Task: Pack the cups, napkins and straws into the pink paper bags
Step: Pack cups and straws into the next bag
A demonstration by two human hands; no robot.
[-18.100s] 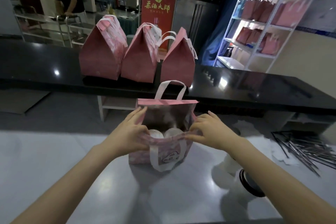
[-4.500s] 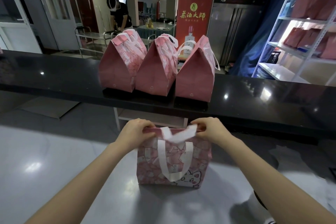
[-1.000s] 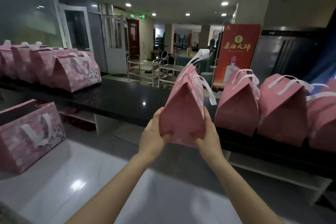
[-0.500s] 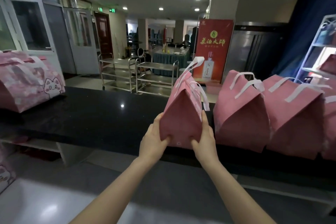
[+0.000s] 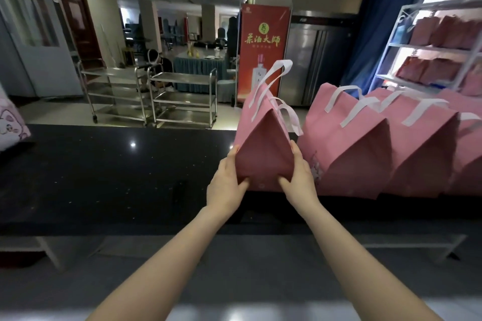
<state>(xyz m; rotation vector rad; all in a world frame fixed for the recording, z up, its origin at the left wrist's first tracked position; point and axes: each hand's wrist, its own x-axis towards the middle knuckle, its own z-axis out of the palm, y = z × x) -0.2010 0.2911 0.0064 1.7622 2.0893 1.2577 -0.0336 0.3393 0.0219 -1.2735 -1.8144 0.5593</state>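
A closed pink paper bag (image 5: 263, 148) with white handles is held between both hands at its lower end, its base at the black counter (image 5: 104, 172). My left hand (image 5: 226, 182) grips its left side, thumb across the near face. My right hand (image 5: 300, 177) grips its right side the same way. The bag stands just left of a row of closed pink bags (image 5: 347, 148) on the counter. Its contents are hidden. No loose cups, napkins or straws are in view.
Another pink bag with a cat print (image 5: 10, 122) pokes in at the left edge. Steel trolleys (image 5: 167, 96) and a red banner (image 5: 263, 52) stand beyond the counter. A white rack (image 5: 433, 47) at right holds more pink bags. A grey table edge (image 5: 234, 313) lies below my arms.
The bag has moved forward, down and to the right, up against the row of bags. My view has swung right, so the bags at the left have nearly left the frame.
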